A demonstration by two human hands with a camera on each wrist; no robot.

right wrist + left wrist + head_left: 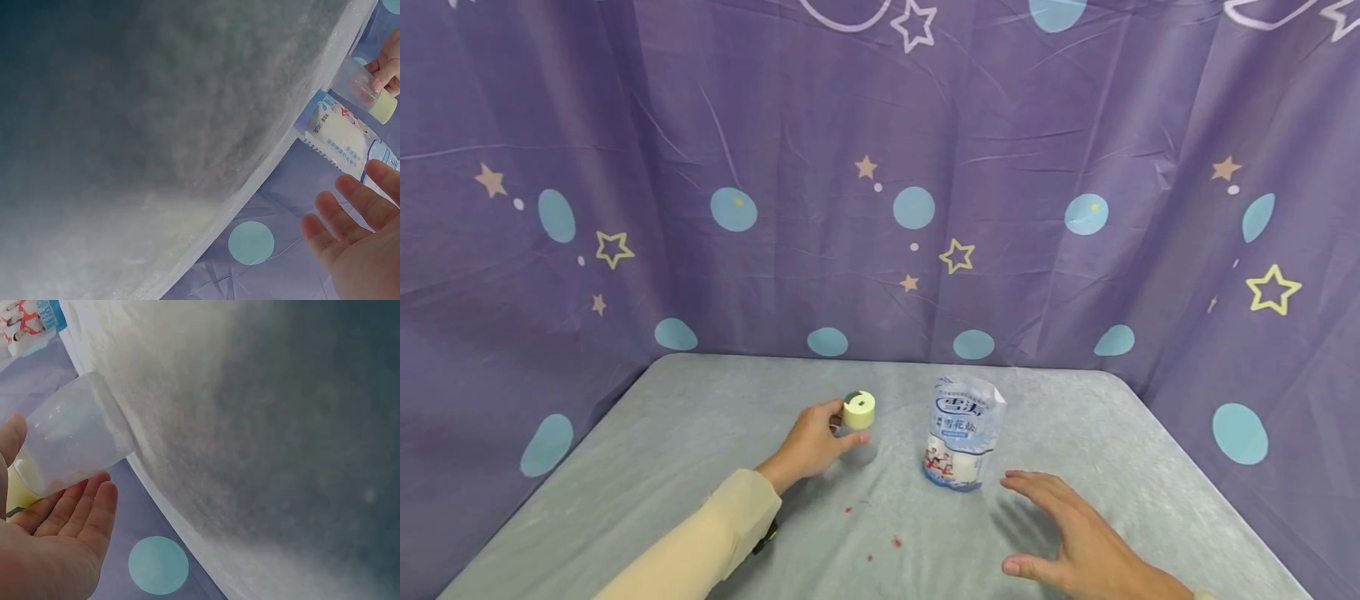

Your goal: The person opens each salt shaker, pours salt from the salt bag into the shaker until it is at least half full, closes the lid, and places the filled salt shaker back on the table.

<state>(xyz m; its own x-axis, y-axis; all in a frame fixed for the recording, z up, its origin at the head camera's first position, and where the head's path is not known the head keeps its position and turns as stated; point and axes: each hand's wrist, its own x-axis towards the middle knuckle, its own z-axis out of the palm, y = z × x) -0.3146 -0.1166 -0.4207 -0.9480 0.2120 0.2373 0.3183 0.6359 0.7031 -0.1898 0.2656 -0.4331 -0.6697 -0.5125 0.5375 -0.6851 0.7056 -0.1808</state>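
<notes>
Jar (78, 434), translucent, pale yellow-green cap (859, 410), left of centre on the grey surface (688, 442), about upright. Left hand (811, 437) curled round its capped end, thumb to one side, fingers to the other; how firm the grasp, cannot tell. Salt pouch (961, 433), blue and white, printed, standing to the right of the jar, well apart from it. Right hand (1071, 533) released, fingers spread from thumb, near the pouch's right side, not touching. Purple curtain (820, 125) behind, with stars and blue spots.
</notes>
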